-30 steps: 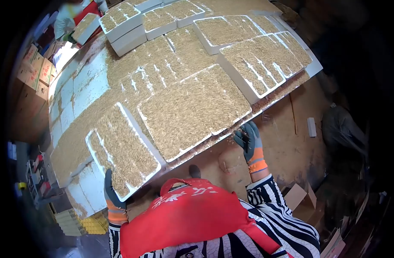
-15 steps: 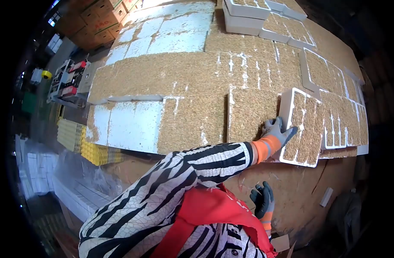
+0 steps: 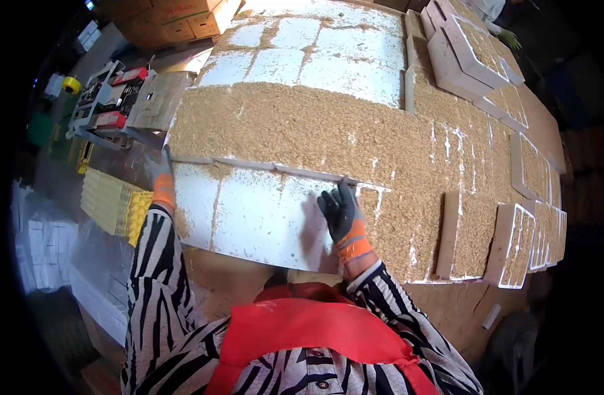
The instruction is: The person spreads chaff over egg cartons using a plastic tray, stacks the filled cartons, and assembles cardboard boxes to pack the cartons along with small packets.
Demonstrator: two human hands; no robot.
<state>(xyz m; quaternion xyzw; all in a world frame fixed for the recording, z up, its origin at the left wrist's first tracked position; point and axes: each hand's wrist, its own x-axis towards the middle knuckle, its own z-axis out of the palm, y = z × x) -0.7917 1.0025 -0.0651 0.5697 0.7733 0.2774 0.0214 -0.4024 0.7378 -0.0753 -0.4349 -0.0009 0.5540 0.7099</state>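
My left hand (image 3: 161,176), in a grey and orange glove, is at the left end of a long row of trays filled with brown grainy material (image 3: 269,125). Its fingers are partly smeared, so their grip is unclear. My right hand (image 3: 341,214) has its fingers apart and slightly bent over the white boards, with the fingertips at the row's white near edge (image 3: 282,169). White boards (image 3: 262,210) lie between my hands and the table's front edge. A filled tray (image 3: 513,247) stands at the front right, beside another filled tray (image 3: 470,237).
Stacked filled trays (image 3: 463,59) are at the back right, near a person's gloved hand (image 3: 510,39). Cardboard boxes (image 3: 177,20) stand at the back left. A cart with red items (image 3: 111,105) and yellow egg-tray-like stacks (image 3: 111,203) are at the left.
The view has swung left along the table. My left hand has left the tray at the front right and is now at the table's left end. My right hand has come up over the white boards.
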